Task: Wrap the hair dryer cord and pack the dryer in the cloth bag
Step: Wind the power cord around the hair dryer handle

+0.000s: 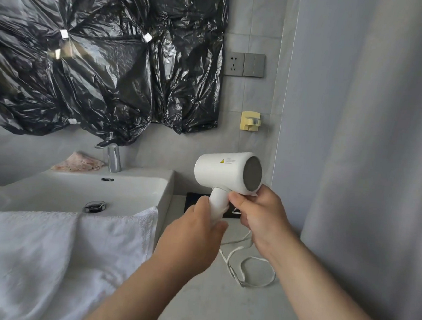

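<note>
A white hair dryer (225, 171) is held up above the grey counter (210, 297), its grey rear grille facing right. My left hand (194, 236) grips the dryer's handle from below. My right hand (259, 210) is closed on the white cord right beside the handle's base. The rest of the cord (250, 267) trails down and lies in loose loops on the counter under my right wrist. A dark flat item (192, 203) lies on the counter behind the hands; I cannot tell whether it is the cloth bag.
A white sink (78, 190) with a chrome tap (114, 158) is at the left, a white towel (48, 253) draped over its front. Black plastic sheeting (100, 52) covers the wall. A wall socket (244, 64) and yellow holder (250, 121) hang above. A grey curtain (368, 146) stands at the right.
</note>
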{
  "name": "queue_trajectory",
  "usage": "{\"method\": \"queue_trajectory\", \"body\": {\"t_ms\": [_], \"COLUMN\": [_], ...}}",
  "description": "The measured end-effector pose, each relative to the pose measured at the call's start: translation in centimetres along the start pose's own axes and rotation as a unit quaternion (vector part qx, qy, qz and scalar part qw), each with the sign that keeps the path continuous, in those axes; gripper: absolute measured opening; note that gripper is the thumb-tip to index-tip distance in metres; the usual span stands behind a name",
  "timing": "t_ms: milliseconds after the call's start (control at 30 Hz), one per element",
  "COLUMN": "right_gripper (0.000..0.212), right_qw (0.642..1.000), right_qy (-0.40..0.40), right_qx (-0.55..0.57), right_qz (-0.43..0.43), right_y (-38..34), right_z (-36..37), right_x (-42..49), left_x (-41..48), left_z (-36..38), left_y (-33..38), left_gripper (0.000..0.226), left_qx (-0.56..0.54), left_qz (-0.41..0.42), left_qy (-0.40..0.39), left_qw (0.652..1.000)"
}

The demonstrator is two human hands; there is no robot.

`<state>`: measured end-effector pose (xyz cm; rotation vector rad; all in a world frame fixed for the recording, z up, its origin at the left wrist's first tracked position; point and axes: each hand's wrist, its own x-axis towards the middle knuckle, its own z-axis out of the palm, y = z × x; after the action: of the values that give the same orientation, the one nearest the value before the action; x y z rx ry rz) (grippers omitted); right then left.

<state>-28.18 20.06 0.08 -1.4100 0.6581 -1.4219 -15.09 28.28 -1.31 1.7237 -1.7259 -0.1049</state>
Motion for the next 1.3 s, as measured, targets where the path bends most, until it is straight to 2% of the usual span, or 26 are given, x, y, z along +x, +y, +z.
{"method": "queue_trajectory", "body": {"t_ms": [167, 267, 367, 467, 533, 600, 667, 767, 900, 1067, 1200, 1300], "right_gripper": [0.022, 0.024, 0.024, 0.032, 0.042, 0.041, 0.032, 0.013, 0.007, 0.01, 0.015, 0.008], "right_qw": [0.996, 0.996, 0.995, 0.991, 0.993, 0.997, 0.998, 0.996, 0.991, 0.991, 0.985, 0.971], "right_qy": [0.044, 0.03, -0.013, -0.036, -0.024, 0.005, 0.025, 0.014, -0.005, -0.002, -0.019, -0.001], "right_qx": [-0.075, -0.075, -0.096, -0.121, -0.11, -0.069, -0.044, -0.081, -0.131, -0.135, -0.164, -0.218], "right_qz": [-0.018, -0.03, -0.037, -0.039, -0.026, 0.013, 0.041, 0.029, 0.001, -0.015, -0.055, -0.096], "right_y": [0.6, 0.2, -0.5, -0.8, -0.7, -0.5, -0.3, -0.3, -0.8, -1.5, -1.6, -1.1], "right_z": [1.0, 1.1, 0.9, 0.5, 0.5, 0.6, 0.7, 0.4, 0.0, 0.2, 0.8, 0.9], "right_x": [-0.6, -0.9, -1.5, -1.5, -1.3, -0.9, -0.7, -0.7, -1.0, -1.4, -1.8, -2.3], "left_x": [0.6, 0.3, 0.4, 0.6, 0.5, 0.4, 0.2, 0.0, -0.1, -0.2, -0.3, -0.4], "left_z": [0.8, 0.8, 0.4, 0.2, 0.1, -0.2, -0.4, -0.6, -0.7, -0.5, -0.5, -0.6], "left_y": [-0.2, -0.3, -0.8, -0.7, -0.4, -0.1, 0.1, 0.4, 0.4, 0.2, 0.0, -0.2], "left_gripper": [0.013, 0.029, 0.038, 0.041, 0.04, 0.04, 0.042, 0.041, 0.048, 0.054, 0.055, 0.053], "left_qx": [-0.112, -0.118, -0.116, -0.217, -0.305, -0.367, -0.417, -0.471, -0.539, -0.645, -0.73, -0.754], "left_qz": [-0.053, -0.04, -0.048, -0.066, -0.081, -0.096, -0.112, -0.133, -0.154, -0.184, -0.19, -0.189], "left_qy": [0.036, 0.062, 0.044, 0.038, 0.027, 0.005, -0.02, -0.047, -0.079, -0.121, -0.152, -0.172], "left_qw": [0.992, 0.99, 0.991, 0.973, 0.949, 0.925, 0.902, 0.871, 0.824, 0.732, 0.639, 0.605]}}
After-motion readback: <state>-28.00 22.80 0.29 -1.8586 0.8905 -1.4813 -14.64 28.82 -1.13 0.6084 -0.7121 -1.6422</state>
